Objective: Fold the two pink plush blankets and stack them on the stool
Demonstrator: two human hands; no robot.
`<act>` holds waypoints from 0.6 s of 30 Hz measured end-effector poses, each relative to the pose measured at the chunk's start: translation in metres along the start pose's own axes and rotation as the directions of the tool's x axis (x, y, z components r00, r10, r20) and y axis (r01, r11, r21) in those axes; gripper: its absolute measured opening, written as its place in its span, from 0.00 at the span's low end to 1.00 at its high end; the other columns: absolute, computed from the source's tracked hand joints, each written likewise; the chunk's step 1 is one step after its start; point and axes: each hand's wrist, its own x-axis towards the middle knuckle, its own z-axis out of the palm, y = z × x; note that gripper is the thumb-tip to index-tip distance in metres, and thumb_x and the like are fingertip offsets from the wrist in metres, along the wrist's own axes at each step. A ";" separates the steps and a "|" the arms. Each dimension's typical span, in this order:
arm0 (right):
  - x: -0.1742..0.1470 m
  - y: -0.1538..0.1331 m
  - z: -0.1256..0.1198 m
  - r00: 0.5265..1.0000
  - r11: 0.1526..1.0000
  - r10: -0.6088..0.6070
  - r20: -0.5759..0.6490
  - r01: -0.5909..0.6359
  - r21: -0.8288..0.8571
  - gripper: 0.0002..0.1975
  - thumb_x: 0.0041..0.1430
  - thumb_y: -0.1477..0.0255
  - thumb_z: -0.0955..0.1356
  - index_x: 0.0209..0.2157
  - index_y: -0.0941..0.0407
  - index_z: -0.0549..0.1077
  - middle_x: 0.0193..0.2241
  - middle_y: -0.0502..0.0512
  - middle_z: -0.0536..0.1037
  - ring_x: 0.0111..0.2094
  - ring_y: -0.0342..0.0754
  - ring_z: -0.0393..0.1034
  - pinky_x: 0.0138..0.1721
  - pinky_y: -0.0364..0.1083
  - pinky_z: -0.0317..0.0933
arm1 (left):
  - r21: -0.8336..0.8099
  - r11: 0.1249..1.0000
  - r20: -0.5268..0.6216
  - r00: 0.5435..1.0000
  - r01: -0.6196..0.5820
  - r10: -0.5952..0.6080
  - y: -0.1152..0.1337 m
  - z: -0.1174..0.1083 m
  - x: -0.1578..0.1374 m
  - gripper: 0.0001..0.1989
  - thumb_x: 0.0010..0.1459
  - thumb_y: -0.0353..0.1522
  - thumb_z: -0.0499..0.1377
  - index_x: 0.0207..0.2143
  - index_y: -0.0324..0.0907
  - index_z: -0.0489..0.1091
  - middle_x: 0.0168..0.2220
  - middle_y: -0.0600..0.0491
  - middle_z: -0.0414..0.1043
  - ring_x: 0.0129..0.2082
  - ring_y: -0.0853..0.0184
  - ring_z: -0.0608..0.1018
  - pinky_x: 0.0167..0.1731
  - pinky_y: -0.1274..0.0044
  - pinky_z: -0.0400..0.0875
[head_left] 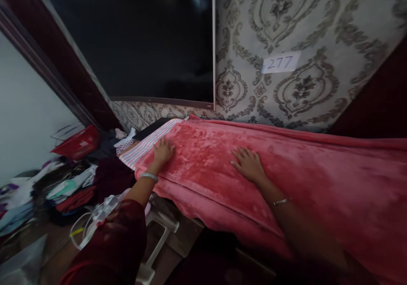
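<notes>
A plush coral-red blanket (pixel 203 162) lies spread over a long surface against the wall, its front edge hanging down in folds. My left hand (pixel 163 151) rests flat on it near its left end, fingers apart, holding nothing. Farther right, my right hand (pixel 249 164) lies palm down on the blanket with spread fingers. A striped cloth (pixel 149 143) in pink, white and grey shows beyond the blanket's left edge, close to my left hand. What lies under the blanket is hidden.
A large dark television screen (pixel 136 39) is on the patterned wall above, beside a paper marked 277 (pixel 281 62). Piles of clothes (pixel 73 187) and a red basket (pixel 78 143) occupy the left. A white plastic frame (pixel 159 242) stands below the blanket's front edge.
</notes>
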 end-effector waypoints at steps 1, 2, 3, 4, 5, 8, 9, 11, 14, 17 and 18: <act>0.000 -0.001 -0.002 1.000 1.000 0.007 0.006 -0.007 0.011 0.29 0.72 0.56 0.59 0.69 0.49 0.61 0.71 0.59 0.57 0.70 0.62 0.49 0.66 0.67 0.45 | -0.025 0.996 0.016 0.996 -0.087 0.088 0.019 -0.001 0.001 0.30 0.70 0.41 0.44 0.71 0.39 0.54 0.75 0.39 0.41 0.74 0.51 0.48 0.67 0.50 0.48; 0.001 -0.002 -0.004 1.000 1.000 0.013 0.013 -0.014 0.022 0.29 0.72 0.56 0.59 0.69 0.49 0.60 0.71 0.59 0.56 0.70 0.62 0.49 0.67 0.67 0.44 | -0.058 0.983 0.047 0.983 -0.172 0.175 0.040 -0.003 0.001 0.31 0.70 0.41 0.44 0.72 0.41 0.52 0.75 0.40 0.41 0.74 0.52 0.48 0.68 0.50 0.47; 0.001 -0.003 -0.007 1.000 0.999 0.020 0.023 -0.021 0.034 0.29 0.72 0.56 0.59 0.69 0.49 0.60 0.71 0.59 0.55 0.70 0.62 0.48 0.67 0.67 0.44 | -0.093 0.965 0.074 0.965 -0.246 0.253 0.062 -0.004 0.002 0.31 0.70 0.42 0.44 0.72 0.43 0.51 0.75 0.42 0.41 0.74 0.53 0.47 0.68 0.50 0.46; 0.002 -0.004 -0.010 0.999 0.999 0.024 0.035 -0.025 0.048 0.30 0.72 0.55 0.59 0.70 0.50 0.59 0.71 0.59 0.55 0.71 0.62 0.47 0.67 0.67 0.43 | -0.125 0.945 0.090 0.945 -0.302 0.314 0.082 -0.004 0.002 0.32 0.70 0.43 0.45 0.73 0.44 0.50 0.75 0.43 0.41 0.74 0.53 0.47 0.68 0.50 0.46; 0.003 -0.004 -0.013 0.998 0.998 0.022 0.052 -0.026 0.065 0.30 0.72 0.55 0.59 0.70 0.49 0.59 0.72 0.59 0.54 0.71 0.62 0.46 0.68 0.67 0.42 | -0.151 0.927 0.100 0.928 -0.343 0.359 0.101 -0.004 0.001 0.32 0.70 0.44 0.45 0.73 0.45 0.49 0.75 0.44 0.41 0.74 0.53 0.46 0.68 0.49 0.46; 0.004 0.001 -0.025 0.993 0.990 -0.010 0.120 -0.007 0.143 0.30 0.72 0.55 0.58 0.70 0.48 0.57 0.72 0.58 0.53 0.72 0.61 0.43 0.68 0.66 0.40 | -0.170 0.910 0.106 0.911 -0.378 0.398 0.142 0.000 -0.003 0.31 0.70 0.44 0.45 0.72 0.47 0.52 0.74 0.46 0.44 0.74 0.52 0.48 0.67 0.49 0.46; 0.003 0.005 -0.029 0.990 0.985 -0.030 0.135 0.007 0.174 0.29 0.72 0.55 0.58 0.70 0.47 0.57 0.72 0.57 0.53 0.72 0.59 0.43 0.69 0.65 0.41 | -0.159 0.913 0.099 0.914 -0.376 0.393 0.149 0.004 -0.004 0.30 0.70 0.44 0.45 0.72 0.47 0.53 0.74 0.46 0.46 0.74 0.52 0.49 0.67 0.48 0.46; -0.004 0.016 -0.034 0.987 0.975 -0.070 0.146 0.037 0.219 0.28 0.73 0.57 0.59 0.70 0.46 0.57 0.71 0.57 0.55 0.72 0.57 0.44 0.68 0.63 0.42 | -0.126 0.919 0.060 0.922 -0.374 0.383 0.156 0.011 -0.005 0.29 0.70 0.42 0.43 0.71 0.47 0.55 0.73 0.46 0.49 0.73 0.52 0.52 0.67 0.48 0.47; -0.020 0.030 -0.036 0.988 0.972 -0.108 0.110 0.082 0.222 0.30 0.71 0.59 0.62 0.71 0.44 0.55 0.70 0.57 0.58 0.71 0.56 0.49 0.68 0.62 0.45 | -0.104 0.911 -0.007 0.916 -0.399 0.400 0.155 0.019 -0.001 0.29 0.71 0.42 0.42 0.71 0.46 0.56 0.73 0.45 0.51 0.72 0.52 0.53 0.66 0.48 0.49; -0.034 0.036 -0.032 0.993 0.975 -0.116 0.030 0.108 0.196 0.32 0.71 0.60 0.63 0.72 0.41 0.50 0.70 0.55 0.58 0.69 0.56 0.51 0.67 0.60 0.46 | -0.097 0.912 -0.011 0.916 -0.399 0.400 0.154 0.021 0.004 0.30 0.70 0.41 0.41 0.71 0.43 0.55 0.72 0.43 0.51 0.72 0.50 0.54 0.66 0.48 0.50; -0.036 0.037 -0.030 0.994 0.975 -0.112 0.005 0.109 0.192 0.32 0.71 0.60 0.63 0.72 0.42 0.50 0.70 0.55 0.58 0.69 0.56 0.51 0.67 0.60 0.46 | -0.093 0.914 -0.003 0.918 -0.396 0.397 0.154 0.021 0.005 0.30 0.70 0.41 0.41 0.71 0.42 0.55 0.73 0.43 0.51 0.72 0.50 0.54 0.66 0.47 0.49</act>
